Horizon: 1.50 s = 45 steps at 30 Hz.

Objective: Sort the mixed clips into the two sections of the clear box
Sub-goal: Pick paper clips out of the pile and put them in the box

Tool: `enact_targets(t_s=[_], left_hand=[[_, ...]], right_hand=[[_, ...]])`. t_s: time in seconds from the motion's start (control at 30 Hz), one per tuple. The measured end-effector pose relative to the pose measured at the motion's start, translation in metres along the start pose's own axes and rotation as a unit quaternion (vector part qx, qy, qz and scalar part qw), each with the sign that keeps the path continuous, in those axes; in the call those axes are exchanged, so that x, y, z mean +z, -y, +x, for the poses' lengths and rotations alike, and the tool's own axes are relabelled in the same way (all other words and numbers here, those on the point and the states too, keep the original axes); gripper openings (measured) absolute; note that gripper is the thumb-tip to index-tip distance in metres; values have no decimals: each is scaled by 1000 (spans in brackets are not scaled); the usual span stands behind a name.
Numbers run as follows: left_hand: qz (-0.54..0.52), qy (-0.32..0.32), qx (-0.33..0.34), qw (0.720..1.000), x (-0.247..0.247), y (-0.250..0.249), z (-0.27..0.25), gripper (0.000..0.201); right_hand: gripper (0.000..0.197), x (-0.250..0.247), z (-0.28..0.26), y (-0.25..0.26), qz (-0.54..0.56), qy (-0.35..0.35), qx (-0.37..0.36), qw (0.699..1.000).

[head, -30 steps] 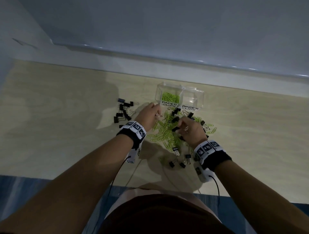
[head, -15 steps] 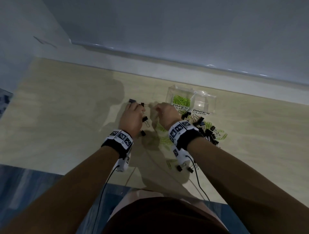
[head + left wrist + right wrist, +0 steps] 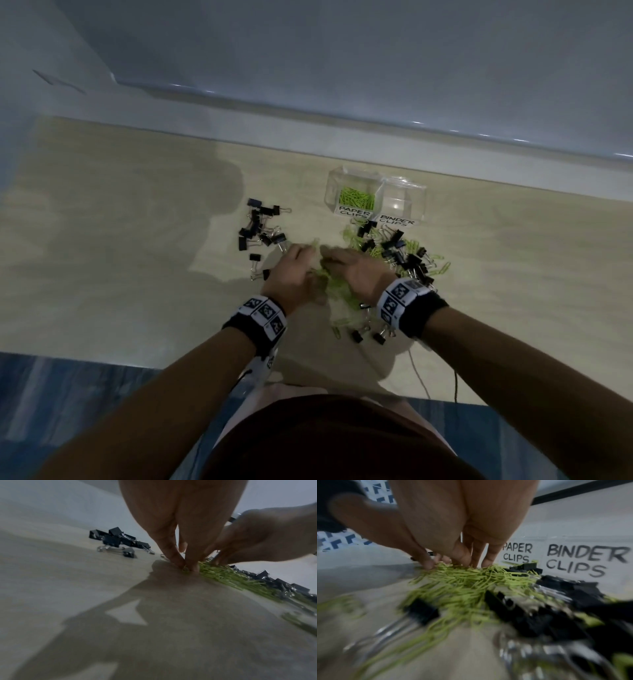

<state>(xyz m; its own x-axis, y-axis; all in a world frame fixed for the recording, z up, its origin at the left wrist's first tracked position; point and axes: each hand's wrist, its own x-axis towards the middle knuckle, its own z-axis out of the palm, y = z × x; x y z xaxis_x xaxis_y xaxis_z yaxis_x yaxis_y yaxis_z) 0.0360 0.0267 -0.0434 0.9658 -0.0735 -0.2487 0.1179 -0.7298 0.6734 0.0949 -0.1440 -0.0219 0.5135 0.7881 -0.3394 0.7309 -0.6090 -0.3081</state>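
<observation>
The light is dim and bluish, and my arms throw broad soft shadows across the worktop [image 3: 102,240] toward me, with a small glare spot on the box [image 3: 397,205]. My head view bends straight edges at its borders. Both wrist views are smeared: the near clips [image 3: 471,601] blur heavily, while the box labels stay readable.

It looks like an office desk: a pale wood-grain surface [image 3: 120,240] against a plain wall [image 3: 342,51], with a hand-labelled clear box [image 3: 404,192].
</observation>
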Motion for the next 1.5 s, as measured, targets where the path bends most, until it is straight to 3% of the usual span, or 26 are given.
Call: enact_targets(t_s=[0.1, 0.2, 0.33, 0.53, 0.63, 0.77, 0.87, 1.0, 1.17, 1.3, 1.4, 1.5], left_hand=[[23, 20, -11, 999, -2, -1, 11, 57], [65, 57, 36, 996, -1, 0, 15, 64], [103, 113, 60, 986, 7, -8, 9, 74], [147, 130, 56, 979, 17, -29, 6, 44], [171, 150, 63, 972, 15, -37, 8, 35], [160, 130, 72, 976, 10, -35, 11, 26], [132, 100, 67, 984, 5, -35, 12, 22], [34, 52, 26, 998, -6, -43, 14, 14], [-75, 14, 11, 997, -31, -64, 34, 16], [-97, -62, 15, 993, -54, -81, 68, 17], [-110, -117, 9, 987, -64, -94, 97, 18], [-48, -108, 3, 993, -60, -98, 124, 18]], right_hand=[[68, 8, -23, -4, 47, -23, 4, 999], [70, 8, -38, -6, 93, -88, 40, 991], [75, 10, -40, -5, 41, -30, 60, 997], [45, 12, -29, -1, 22, -83, 60, 994], [48, 16, -33, -4, -3, -115, 50, 992], [37, 16, -43, -13, 84, -118, 72, 987], [23, 16, -52, -20, 209, -150, 151, 954], [12, 8, -58, -27, 372, -189, 269, 868], [9, -30, -55, -33, 498, -237, 289, 783], [8, -69, -32, -47, 500, -294, 290, 761], [8, -86, -3, -58, 459, -323, 294, 774], [11, -87, 21, -67, 403, -326, 321, 792]])
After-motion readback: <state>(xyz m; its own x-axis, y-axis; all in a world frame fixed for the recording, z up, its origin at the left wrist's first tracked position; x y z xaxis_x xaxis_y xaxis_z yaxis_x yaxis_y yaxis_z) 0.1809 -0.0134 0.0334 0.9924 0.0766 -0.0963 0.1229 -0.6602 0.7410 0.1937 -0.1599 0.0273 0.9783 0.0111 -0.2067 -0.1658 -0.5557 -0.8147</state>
